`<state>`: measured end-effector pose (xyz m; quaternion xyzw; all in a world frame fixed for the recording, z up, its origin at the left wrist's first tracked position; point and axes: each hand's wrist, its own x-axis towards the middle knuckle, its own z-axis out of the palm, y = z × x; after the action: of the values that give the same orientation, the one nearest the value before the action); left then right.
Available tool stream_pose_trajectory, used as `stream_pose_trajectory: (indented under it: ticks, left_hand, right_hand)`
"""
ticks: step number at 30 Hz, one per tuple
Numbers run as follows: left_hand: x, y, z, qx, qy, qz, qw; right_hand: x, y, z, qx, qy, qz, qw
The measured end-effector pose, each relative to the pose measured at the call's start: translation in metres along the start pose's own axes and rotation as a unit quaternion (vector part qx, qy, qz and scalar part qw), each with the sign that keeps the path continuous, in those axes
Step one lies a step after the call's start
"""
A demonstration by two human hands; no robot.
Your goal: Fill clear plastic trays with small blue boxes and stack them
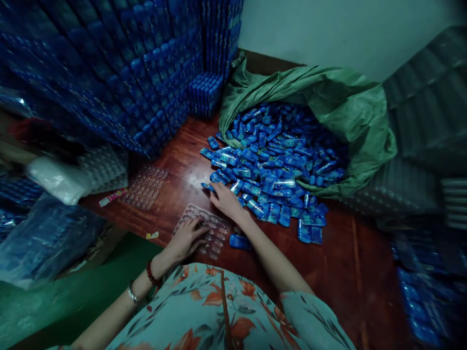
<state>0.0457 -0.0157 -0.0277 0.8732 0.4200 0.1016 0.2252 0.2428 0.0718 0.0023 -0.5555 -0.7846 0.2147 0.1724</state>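
Note:
My right hand [226, 200] pinches a small blue plastic container [207, 186] at the left edge of a heap of similar containers [268, 182]. My left hand [187, 236] rests with fingers apart on a clear moulded plastic tray [218, 237] with rows of cavities; the hand covers part of it. Its visible cavities look unfilled. One blue container [240, 241] lies on the table just right of the tray, beside my right forearm. The heap spills from a green sack [350, 92] lying open on its side.
Tall stacks of blue containers [160, 63] rise at the back left. Another clear tray [146, 187] and a pink-and-white packet [112, 197] lie on the reddish wooden table [182, 160]. Stacked trays [419, 97] stand at right. Part of another person's arm [16, 151] shows at far left.

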Motion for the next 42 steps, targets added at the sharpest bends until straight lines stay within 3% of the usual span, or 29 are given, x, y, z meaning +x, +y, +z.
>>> stream_pose_trajectory:
  ticks: [3,8,13,22,24,27,30,32,38,42]
  left_hand:
    - [0.005,0.023,0.022,-0.012,0.062,-0.010,0.998]
    - [0.019,0.040,0.034,-0.020,0.097,-0.007,0.995]
    - [0.023,0.036,0.030,0.002,0.080,0.011,0.997]
    - [0.022,0.037,0.032,-0.004,0.075,0.007,0.997]
    - [0.022,0.038,0.031,-0.001,0.074,0.006,0.997]
    - [0.023,0.039,0.031,0.004,0.075,0.005,0.997]
    - [0.024,0.041,0.031,0.010,0.078,0.000,0.997]
    - [0.024,0.042,0.032,0.011,0.074,-0.005,0.997]
    - [0.025,0.045,0.036,0.023,0.059,-0.021,0.998]
    - [0.026,0.045,0.037,0.012,0.071,-0.032,0.997]
  right_hand:
    - [-0.036,0.017,-0.015,0.121,0.053,0.036,0.991]
    - [-0.081,0.019,-0.029,0.104,-0.025,0.067,0.992]
    - [-0.081,0.014,-0.032,0.068,-0.044,0.124,0.989]
    - [-0.104,0.023,-0.021,0.277,-0.023,0.147,0.949]
    - [-0.110,0.019,-0.019,0.239,-0.034,0.125,0.962]
    - [-0.111,0.010,-0.019,0.039,-0.034,0.105,0.993]
    - [-0.101,-0.005,-0.022,-0.187,-0.057,0.096,0.976]
    - [-0.093,-0.016,-0.024,-0.273,-0.075,0.082,0.955]
    - [-0.067,-0.053,-0.022,-0.368,-0.140,0.022,0.919]
    - [-0.045,-0.050,-0.038,-0.303,-0.229,-0.001,0.925]
